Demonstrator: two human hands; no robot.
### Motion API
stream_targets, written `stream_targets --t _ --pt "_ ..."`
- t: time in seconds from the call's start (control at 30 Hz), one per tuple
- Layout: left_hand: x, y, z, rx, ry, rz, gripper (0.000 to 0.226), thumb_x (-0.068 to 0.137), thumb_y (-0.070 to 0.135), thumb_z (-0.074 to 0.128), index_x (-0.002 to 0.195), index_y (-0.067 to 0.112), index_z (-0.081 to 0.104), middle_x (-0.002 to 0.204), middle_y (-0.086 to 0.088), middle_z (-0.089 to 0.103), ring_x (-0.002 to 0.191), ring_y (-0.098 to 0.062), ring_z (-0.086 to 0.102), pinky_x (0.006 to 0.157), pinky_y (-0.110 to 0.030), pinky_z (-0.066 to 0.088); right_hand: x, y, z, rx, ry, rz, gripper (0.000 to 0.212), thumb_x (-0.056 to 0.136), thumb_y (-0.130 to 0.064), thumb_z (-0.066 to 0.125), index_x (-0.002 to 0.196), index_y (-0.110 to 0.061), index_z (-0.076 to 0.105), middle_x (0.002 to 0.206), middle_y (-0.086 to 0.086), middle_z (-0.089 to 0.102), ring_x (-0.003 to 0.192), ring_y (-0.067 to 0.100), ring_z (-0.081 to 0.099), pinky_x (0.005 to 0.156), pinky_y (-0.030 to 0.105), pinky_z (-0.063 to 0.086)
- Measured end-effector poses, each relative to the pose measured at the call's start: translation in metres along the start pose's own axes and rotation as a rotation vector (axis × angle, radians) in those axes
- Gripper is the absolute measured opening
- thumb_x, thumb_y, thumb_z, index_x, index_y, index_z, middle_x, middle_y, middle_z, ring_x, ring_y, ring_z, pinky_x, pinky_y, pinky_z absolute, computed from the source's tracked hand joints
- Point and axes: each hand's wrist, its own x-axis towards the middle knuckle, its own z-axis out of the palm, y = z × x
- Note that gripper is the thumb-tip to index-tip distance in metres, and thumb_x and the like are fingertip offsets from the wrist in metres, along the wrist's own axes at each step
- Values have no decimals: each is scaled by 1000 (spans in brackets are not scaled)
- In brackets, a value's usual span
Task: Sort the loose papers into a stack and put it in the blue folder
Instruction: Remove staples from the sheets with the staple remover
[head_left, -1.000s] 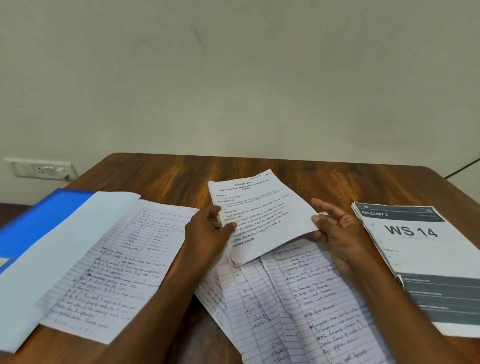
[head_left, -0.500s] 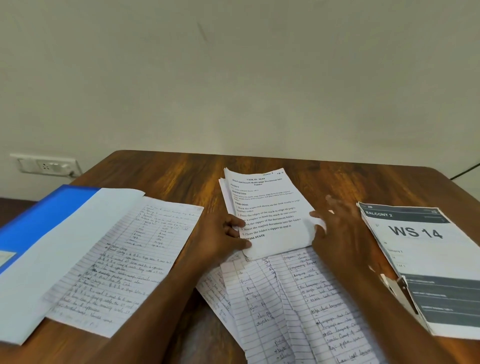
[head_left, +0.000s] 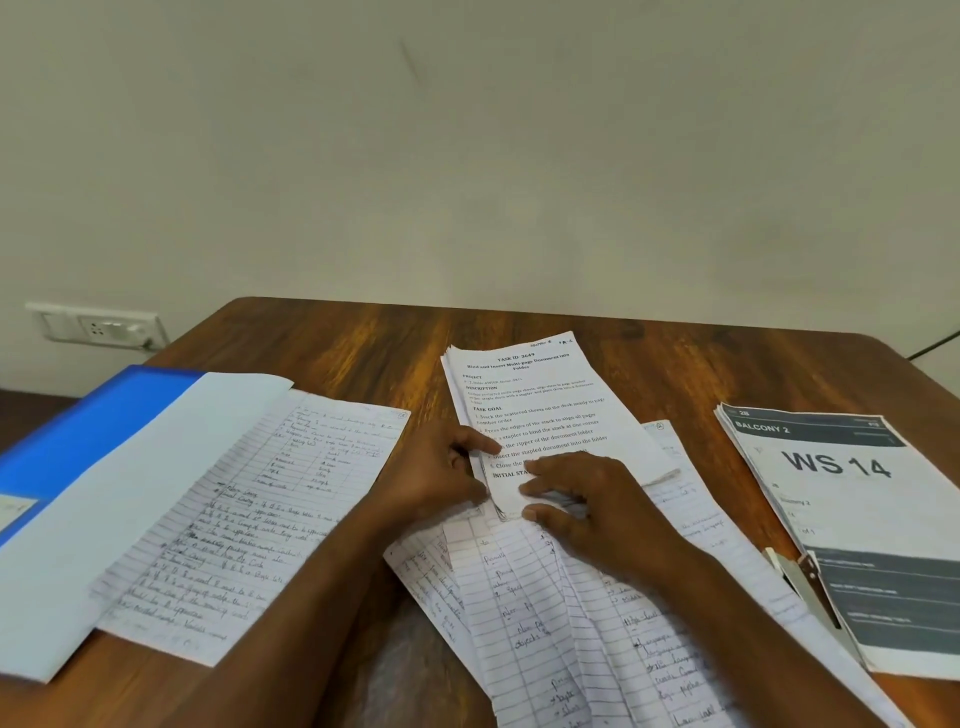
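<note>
Head view: I am looking down at a brown wooden surface (head_left: 363, 358) set against a plain pale wall. At the centre lies a small stack of printed sheets (head_left: 540, 410), its top page headed with bold type and numbered lines. My left hand (head_left: 436, 473) grips the stack's left edge, thumb curled over the top page and pointing toward 3 o'clock. My right hand (head_left: 587, 499) rests flat on the stack's near end, fingers straight and pointing toward 9 o'clock, pressing the paper down. The two hands are close together, nearly touching.

Toward 6 o'clock from the stack, several loose lined pages (head_left: 571, 623) covered in handwriting fan out toward me, partly under my right forearm and partly under the stack. Toward 9 o'clock lies another handwritten lined page (head_left: 249, 519), overlapping a plain white sheet (head_left: 130, 493). That white sheet sits on the blue folder (head_left: 98, 421), which lies at the surface's left edge, well apart from the stack.

Toward 3 o'clock lies a printed grey-and-white pile marked "WS 14" (head_left: 841, 478). A small metal stapler (head_left: 810, 587) rests against its near left edge. A white wall socket (head_left: 98, 325) sits toward 10 o'clock.
</note>
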Motion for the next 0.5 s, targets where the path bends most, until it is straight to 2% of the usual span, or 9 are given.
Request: stream_targets --t 0.07,0.13,0.3,0.43,0.5 --pt "2 -1 -1 -21 -28 0 47 72 6 93 112 26 80 61 22 65 55 0 57 61 -21 43 1 0 1 -1 10 -13 29 86 -38 82 114 -30 80 128 -13 73 120 0 64 104 37 55" --pt "4 -4 -3 -57 -51 8 42 70 8 95 105 27 83 60 17 64 61 -9 54 66 -30 41 1 -1 0 1 26 -16 32 84 -40 84 114 -29 80 126 -13 74 117 -1 65 102 35 56" --pt "1 -8 0 -149 -58 96 27 77 13 92 94 33 86 86 3 78 68 -21 56 65 -40 41 0 -5 -1 36 48 -14 43 79 -51 86 115 -28 80 119 -14 75 110 -3 67 95 30 58" --pt "1 -6 -2 -157 -94 119 23 82 9 88 96 28 86 86 12 77 67 -13 56 63 -34 42 0 -5 -1 51 57 -15 41 77 -49 89 112 -28 81 120 -12 76 112 -3 67 96 31 58" --pt "0 -4 -4 -157 -115 136 20 83 11 87 100 23 86 91 10 79 70 -11 59 63 -30 43 1 -4 -1 49 57 -16 40 78 -49 88 111 -28 82 122 -11 76 113 -3 67 97 31 58"
